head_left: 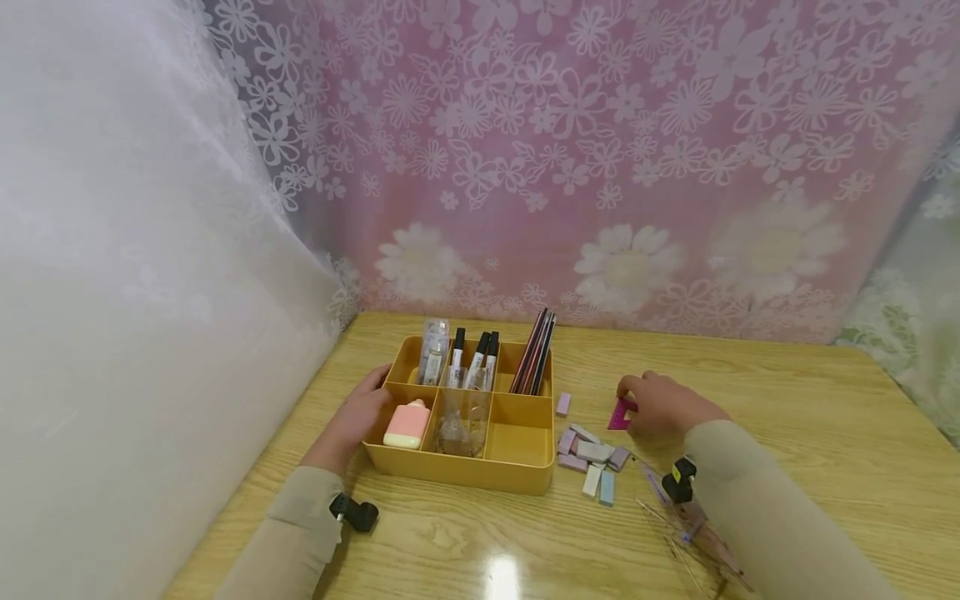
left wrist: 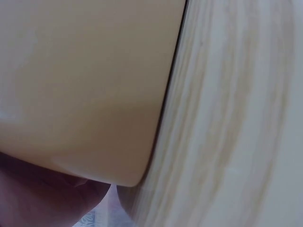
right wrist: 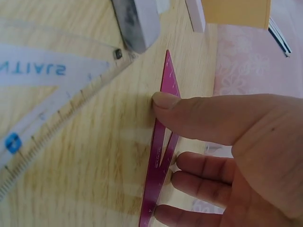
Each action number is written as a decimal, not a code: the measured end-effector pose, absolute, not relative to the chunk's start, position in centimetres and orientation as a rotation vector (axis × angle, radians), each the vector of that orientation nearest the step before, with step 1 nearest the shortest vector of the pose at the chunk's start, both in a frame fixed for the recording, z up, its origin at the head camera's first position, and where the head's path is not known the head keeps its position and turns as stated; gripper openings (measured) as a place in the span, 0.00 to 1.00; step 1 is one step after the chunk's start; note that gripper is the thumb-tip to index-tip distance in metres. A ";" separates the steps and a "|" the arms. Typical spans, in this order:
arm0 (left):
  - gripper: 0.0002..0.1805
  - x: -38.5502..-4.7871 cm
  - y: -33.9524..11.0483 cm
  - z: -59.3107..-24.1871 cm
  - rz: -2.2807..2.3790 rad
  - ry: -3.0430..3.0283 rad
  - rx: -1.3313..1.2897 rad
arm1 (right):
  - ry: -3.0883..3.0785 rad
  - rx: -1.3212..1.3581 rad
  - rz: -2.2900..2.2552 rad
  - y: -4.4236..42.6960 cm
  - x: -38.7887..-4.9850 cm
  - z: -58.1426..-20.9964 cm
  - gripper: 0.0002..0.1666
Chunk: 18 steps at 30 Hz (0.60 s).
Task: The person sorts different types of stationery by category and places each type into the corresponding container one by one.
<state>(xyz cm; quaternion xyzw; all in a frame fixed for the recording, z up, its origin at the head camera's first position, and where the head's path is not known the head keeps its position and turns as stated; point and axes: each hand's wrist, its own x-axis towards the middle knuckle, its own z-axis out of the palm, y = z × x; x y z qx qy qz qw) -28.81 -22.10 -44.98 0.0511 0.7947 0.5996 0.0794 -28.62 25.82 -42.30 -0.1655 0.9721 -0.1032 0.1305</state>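
Inside my right hand (head_left: 663, 406), thumb and fingers pinch a small magenta set square (right wrist: 154, 165) above the table. To my left is a yellow desk organizer (head_left: 465, 471) with several compartments; my left hand (head_left: 358, 419) grips its left side, the fingertips partly hidden. The organizer holds a pink and cream bottle (head_left: 407, 425), black-capped markers (head_left: 478, 362), clear plastic packages (head_left: 433, 354) and dark pencils (head_left: 534, 354). Its front right compartment (head_left: 520, 442) shows a bare floor. Only a smooth organizer wall (left wrist: 85, 85) and part of the left hand (left wrist: 42, 198) show in the left wrist view.
Pastel eraser blocks (head_left: 595, 452) lie piled right of the organizer. Clear rulers and a transparent set square (right wrist: 52, 90) lie beneath and near my right forearm. A flowered pink curtain (head_left: 600, 167) hangs behind the wooden table (head_left: 450, 533), with white sheeting (head_left: 150, 250) along the left.
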 end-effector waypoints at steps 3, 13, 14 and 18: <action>0.35 -28.7 -22.0 -44.9 1.800 2.377 0.160 | 2.812 -0.476 -0.298 25.9 -28.9 -42.2 0.25; 0.34 -28.9 -22.1 -45.1 1.818 2.348 0.154 | 2.818 -0.437 -0.295 25.8 -29.2 -42.2 0.22; 0.33 -29.0 -22.1 -45.1 1.822 2.348 0.153 | 2.823 -0.433 -0.297 25.8 -29.2 -42.2 0.23; 0.34 -29.1 -22.1 -45.3 1.825 2.342 0.165 | 2.830 -0.413 -0.311 25.8 -29.2 -42.3 0.24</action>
